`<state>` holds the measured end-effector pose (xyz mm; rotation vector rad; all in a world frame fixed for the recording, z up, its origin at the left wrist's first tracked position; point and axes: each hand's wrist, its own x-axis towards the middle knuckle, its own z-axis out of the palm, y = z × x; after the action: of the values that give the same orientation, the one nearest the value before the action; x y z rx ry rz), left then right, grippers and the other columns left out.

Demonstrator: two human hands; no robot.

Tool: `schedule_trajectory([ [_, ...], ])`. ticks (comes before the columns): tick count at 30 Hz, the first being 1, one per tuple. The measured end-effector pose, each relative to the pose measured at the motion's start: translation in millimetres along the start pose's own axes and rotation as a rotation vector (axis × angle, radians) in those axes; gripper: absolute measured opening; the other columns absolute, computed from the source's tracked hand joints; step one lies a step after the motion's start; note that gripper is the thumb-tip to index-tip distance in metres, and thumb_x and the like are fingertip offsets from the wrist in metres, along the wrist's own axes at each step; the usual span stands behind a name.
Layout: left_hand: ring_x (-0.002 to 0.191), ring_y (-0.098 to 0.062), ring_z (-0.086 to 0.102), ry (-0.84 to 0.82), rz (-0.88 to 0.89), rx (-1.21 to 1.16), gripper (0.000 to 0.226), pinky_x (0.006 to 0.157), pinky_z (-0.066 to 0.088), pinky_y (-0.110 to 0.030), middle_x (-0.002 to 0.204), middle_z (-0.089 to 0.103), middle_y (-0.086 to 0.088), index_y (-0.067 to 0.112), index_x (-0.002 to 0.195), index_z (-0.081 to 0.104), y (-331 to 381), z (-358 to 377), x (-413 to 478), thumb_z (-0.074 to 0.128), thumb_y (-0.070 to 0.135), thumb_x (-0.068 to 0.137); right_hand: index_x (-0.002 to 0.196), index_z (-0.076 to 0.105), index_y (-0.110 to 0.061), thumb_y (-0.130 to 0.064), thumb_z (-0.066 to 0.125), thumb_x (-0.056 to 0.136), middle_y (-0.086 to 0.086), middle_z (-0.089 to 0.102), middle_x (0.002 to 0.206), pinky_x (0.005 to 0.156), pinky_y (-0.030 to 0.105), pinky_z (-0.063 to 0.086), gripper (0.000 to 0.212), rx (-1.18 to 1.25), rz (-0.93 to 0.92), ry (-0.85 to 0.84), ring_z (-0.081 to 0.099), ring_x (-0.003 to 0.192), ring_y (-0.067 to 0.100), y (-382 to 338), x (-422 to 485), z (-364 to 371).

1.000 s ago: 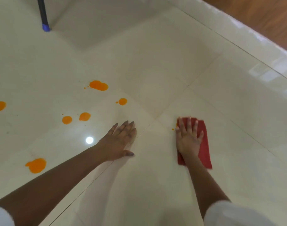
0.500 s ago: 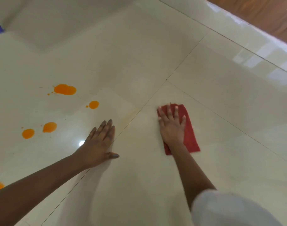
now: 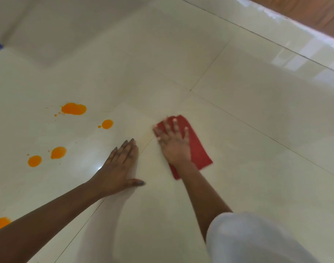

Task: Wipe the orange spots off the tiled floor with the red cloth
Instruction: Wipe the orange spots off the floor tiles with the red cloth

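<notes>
Right hand [image 3: 174, 147] spread flat atop red cloth [image 3: 197, 150], pinning it to tiled floor [image 3: 238, 120] for wiping. Left hand [image 3: 117, 173] flat, empty, likely bracing. Orange spots [image 3: 74, 108] left of cloth, unwiped.

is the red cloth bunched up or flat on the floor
Flat: the red cloth lies spread on the floor under the right hand.
</notes>
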<state>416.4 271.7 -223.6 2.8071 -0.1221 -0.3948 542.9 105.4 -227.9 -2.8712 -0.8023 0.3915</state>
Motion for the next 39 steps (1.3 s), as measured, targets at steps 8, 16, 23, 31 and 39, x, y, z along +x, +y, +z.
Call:
schedule_trajectory([
  [8, 0.131, -0.011, -0.029, -0.057, 0.048, 0.024, 0.134, 0.107, -0.015, -0.03, 0.151, -0.021, -0.005, 0.01, 0.144, -0.008, 39.4, -9.3, 55.3, -0.014, 0.093, 0.039, 0.139, 0.038, -0.038, -0.037, 0.028, 0.091, -0.001, 0.039, 0.148, 0.103, 0.056, 0.028, 0.049, -0.056, 0.137, 0.151, 0.036, 0.135, 0.029, 101.4, -86.4, 4.9],
  [16, 0.133, -0.014, -0.03, -0.075, -0.067, 0.012, 0.135, 0.11, -0.011, -0.039, 0.151, -0.026, -0.006, 0.014, 0.144, -0.01, 66.3, -2.2, 106.3, 0.005, 0.094, 0.036, 0.146, 0.012, -0.042, -0.036, 0.023, 0.1, -0.008, 0.0, 0.158, 0.112, 0.051, -0.005, 0.048, -0.018, 0.12, 0.047, -0.008, 0.144, 0.021, 111.3, 31.1, -27.6],
  [23, 0.135, -0.025, -0.028, -0.157, -0.149, -0.002, 0.137, 0.11, -0.009, -0.048, 0.149, -0.03, -0.006, 0.022, 0.144, -0.011, 81.8, -8.6, 110.0, 0.017, 0.1, 0.035, 0.139, 0.033, -0.046, -0.04, 0.024, 0.093, -0.01, 0.025, 0.153, 0.112, 0.045, 0.005, 0.047, 0.022, 0.017, 0.106, 0.018, 0.142, 0.021, 142.1, -91.8, 1.3],
  [31, 0.135, -0.029, -0.028, -0.194, -0.232, 0.06, 0.124, 0.11, -0.006, -0.053, 0.149, -0.029, -0.008, 0.024, 0.144, -0.011, 100.9, -12.4, 115.0, 0.054, 0.081, 0.055, 0.145, 0.015, -0.043, -0.036, 0.023, 0.1, -0.008, 0.003, 0.158, 0.112, 0.051, -0.006, 0.046, 0.001, 0.065, 0.034, -0.008, 0.144, 0.02, 130.2, 21.7, -31.7],
  [39, 0.133, -0.03, -0.032, -0.22, -0.162, 0.077, 0.126, 0.109, -0.009, -0.052, 0.147, -0.035, -0.007, 0.017, 0.143, -0.016, 117.7, -0.2, 113.8, 0.057, 0.077, 0.059, 0.142, 0.019, -0.045, -0.036, 0.025, 0.095, -0.013, 0.009, 0.153, 0.112, 0.051, 0.01, 0.049, -0.004, 0.251, 0.177, 0.009, 0.144, 0.021, 212.5, -109.2, -9.0],
])
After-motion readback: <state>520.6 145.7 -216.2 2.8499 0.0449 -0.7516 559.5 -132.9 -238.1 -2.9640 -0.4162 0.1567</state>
